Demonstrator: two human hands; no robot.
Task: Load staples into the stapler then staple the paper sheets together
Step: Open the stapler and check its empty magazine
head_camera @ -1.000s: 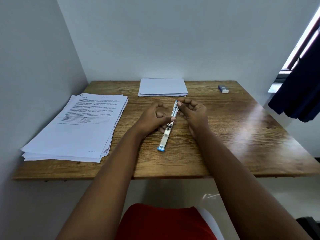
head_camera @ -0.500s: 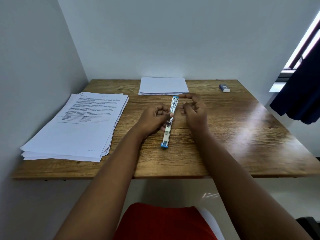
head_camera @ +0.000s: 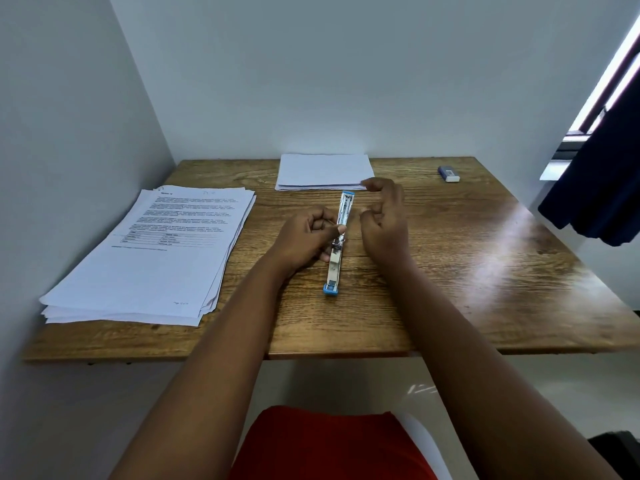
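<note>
Left hand point(head_camera: 308, 237) is being kept curled at the stapler point(head_camera: 339, 242), thumb pressed against its side, so the opened tool is being steadied flat on the counter point(head_camera: 467, 271). Right hand point(head_camera: 384, 220) is being held just beside it, loosely half-closed, forefinger and thumb drawn together; whether a staple strip is being pinched cannot be told. Loading is judged to be the step in hand, with the magazine lying exposed toward the far end. Staples are probably being called for next, seated in the channel, then the top folded shut. Printed sheets point(head_camera: 156, 251) are lying well apart at the left; a staple box point(head_camera: 449, 174) is perhaps lying far right.
</note>
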